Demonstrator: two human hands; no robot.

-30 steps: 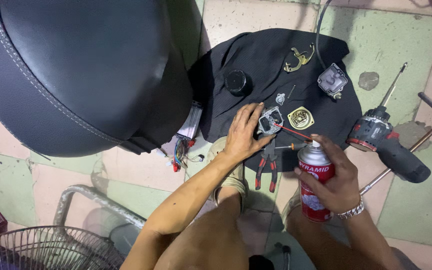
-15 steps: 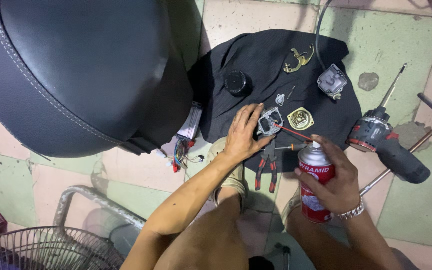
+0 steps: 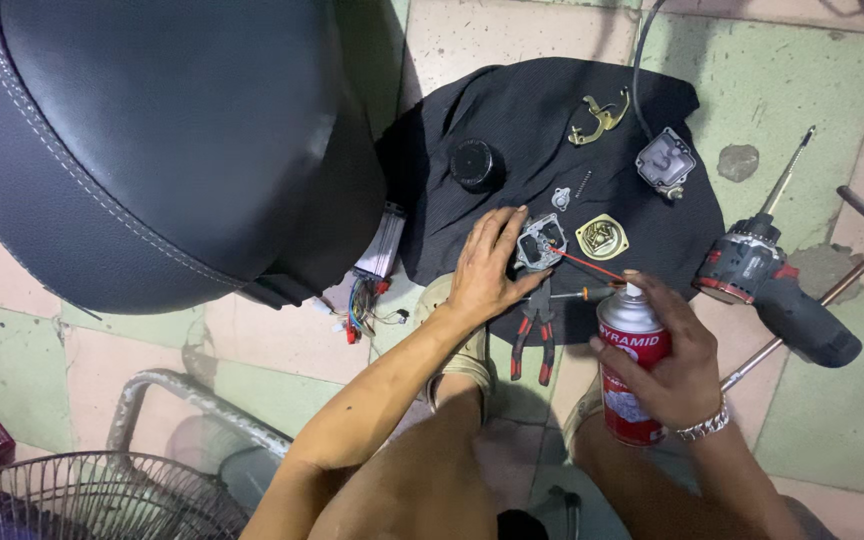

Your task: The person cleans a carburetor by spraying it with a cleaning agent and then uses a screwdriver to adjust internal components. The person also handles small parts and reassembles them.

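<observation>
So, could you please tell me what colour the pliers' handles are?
Red and black pliers, clearest in the head view.

My arms are bare from the hands up past the elbows; no sleeves show anywhere. My left hand (image 3: pixel 487 270) wears nothing: no glove, ring or watch. My right hand (image 3: pixel 667 365) is also ungloved, and a silver metal-link bracelet (image 3: pixel 704 424) circles its wrist. My knees and lower legs are bare too. On my left foot I wear a tan open sandal (image 3: pixel 467 350) with a broad strap across the top. My right foot is mostly hidden, so its footwear is unclear.
</observation>
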